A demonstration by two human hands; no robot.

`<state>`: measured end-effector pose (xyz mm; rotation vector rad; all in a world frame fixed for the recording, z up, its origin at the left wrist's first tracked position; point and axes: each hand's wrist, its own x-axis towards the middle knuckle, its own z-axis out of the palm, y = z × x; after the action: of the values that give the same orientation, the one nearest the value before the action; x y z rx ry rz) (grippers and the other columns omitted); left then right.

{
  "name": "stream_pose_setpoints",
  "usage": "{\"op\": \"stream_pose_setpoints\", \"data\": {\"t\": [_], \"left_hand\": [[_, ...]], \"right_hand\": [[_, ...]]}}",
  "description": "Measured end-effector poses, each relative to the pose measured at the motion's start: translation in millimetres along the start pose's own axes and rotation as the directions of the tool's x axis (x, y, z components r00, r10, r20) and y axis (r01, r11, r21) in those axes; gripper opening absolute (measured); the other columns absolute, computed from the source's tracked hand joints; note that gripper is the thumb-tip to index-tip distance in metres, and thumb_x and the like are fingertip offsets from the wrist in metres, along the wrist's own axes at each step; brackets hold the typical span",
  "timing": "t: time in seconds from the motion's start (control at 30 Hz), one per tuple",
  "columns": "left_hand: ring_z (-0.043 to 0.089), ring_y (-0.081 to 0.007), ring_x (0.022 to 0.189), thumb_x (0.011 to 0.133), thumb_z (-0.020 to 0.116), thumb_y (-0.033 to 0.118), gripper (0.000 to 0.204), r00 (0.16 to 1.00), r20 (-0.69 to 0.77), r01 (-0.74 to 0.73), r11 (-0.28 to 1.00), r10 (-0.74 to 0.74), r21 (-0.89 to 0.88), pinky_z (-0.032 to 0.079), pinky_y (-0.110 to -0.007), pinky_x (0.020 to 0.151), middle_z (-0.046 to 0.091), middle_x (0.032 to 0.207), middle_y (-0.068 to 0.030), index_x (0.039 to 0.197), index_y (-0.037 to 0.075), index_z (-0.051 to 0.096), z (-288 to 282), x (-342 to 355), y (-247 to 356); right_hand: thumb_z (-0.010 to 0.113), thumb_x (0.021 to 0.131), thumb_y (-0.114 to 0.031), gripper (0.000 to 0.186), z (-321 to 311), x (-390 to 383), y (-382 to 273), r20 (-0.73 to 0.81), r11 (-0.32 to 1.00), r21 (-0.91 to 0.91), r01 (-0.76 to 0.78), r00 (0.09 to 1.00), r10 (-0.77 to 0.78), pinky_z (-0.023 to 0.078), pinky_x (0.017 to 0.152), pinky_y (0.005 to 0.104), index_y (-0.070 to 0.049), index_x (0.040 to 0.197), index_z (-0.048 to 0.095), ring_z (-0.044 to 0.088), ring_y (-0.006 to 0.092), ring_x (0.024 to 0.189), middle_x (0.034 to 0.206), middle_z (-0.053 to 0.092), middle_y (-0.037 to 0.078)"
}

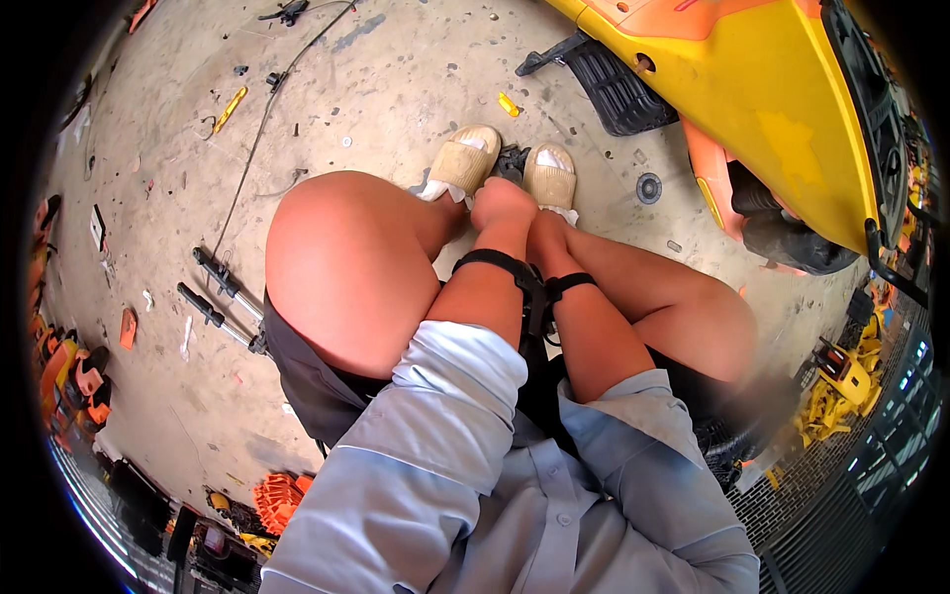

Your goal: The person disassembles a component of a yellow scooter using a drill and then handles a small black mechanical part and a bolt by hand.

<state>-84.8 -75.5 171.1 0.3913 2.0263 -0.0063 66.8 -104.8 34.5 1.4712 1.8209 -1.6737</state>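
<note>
two hands hang low: left hand (503,202) close beside right hand (547,230), fingers hidden, so i can't tell how open they are or what, if anything, they hold! just beyond, a dark part (513,159) lies between the sandals (462,166); it looks like a low-down handling step, next calling for a steady grip. far right, a yellow shell (737,99) looms.

Sits on the person's head, on the left of two side by side. Looks down past the light-blue button-up shirt (560,520), over the bent knees (336,233), to the tan slide sandals (461,163) and the concrete floor (386,89). Is close to the shirt, farther from the sandals. Sees very wide and round, bending at the rim, with the left hand (504,203) above the middle.
</note>
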Motion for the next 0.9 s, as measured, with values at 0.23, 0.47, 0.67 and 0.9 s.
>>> {"op": "stream_pose_setpoints", "data": {"t": [0.23,0.47,0.67,0.9], "left_hand": [[0.068,-0.0345,0.115,0.085,0.067,0.052,0.065,0.992,0.089,-0.089,0.996,0.087,0.019,0.054,-0.043,0.098,0.071,0.119,-0.0243,0.118,-0.004,0.071,-23.3,31.5,-7.8],[0.070,-0.0274,0.094,0.090,0.066,0.051,0.069,0.985,0.169,0.056,0.866,0.033,-0.497,0.054,-0.040,0.080,0.071,0.110,-0.0189,0.117,-0.012,0.067,12.3,60.9,-2.7],[0.069,-0.0286,0.095,0.096,0.055,0.054,0.072,0.911,0.413,0.364,0.514,-0.021,-0.777,0.054,-0.042,0.081,0.069,0.117,-0.0180,0.123,-0.012,0.063,72.5,70.3,7.1],[0.063,-0.0341,0.119,0.095,0.051,0.060,0.084,0.949,0.268,0.301,0.745,-0.169,-0.596,0.047,-0.041,0.100,0.064,0.133,-0.0257,0.132,-0.015,0.058,94.1,80.7,5.2]], "right_hand": [[0.067,0.086,-0.031,0.041,-53.2,-38.7,-143.9,-0.165,0.852,-0.470,-0.230,0.971,0.172,0.056,0.090,0.0467,-0.007,0.120,0.067,0.069,0.0378,0.108,0.117,0.073,0.018],[0.072,0.077,-0.012,0.030,-121.4,1.7,-143.6,0.092,0.514,-0.845,0.149,0.987,-0.135,0.057,0.080,0.0456,-0.005,0.105,0.068,0.072,0.0347,0.094,0.102,0.073,0.015],[0.059,0.089,-0.016,0.017,-135.5,3.0,-112.0,0.243,0.195,-0.941,0.275,0.954,-0.175,0.054,0.081,0.0363,-0.011,0.100,0.071,0.073,0.0227,0.093,0.100,0.074,0.008],[0.060,0.088,-0.015,0.019,-126.8,15.8,-102.8,0.252,0.180,-0.945,0.274,0.958,-0.135,0.053,0.081,0.0375,-0.009,0.101,0.073,0.073,0.0230,0.093,0.100,0.075,0.008]]}}
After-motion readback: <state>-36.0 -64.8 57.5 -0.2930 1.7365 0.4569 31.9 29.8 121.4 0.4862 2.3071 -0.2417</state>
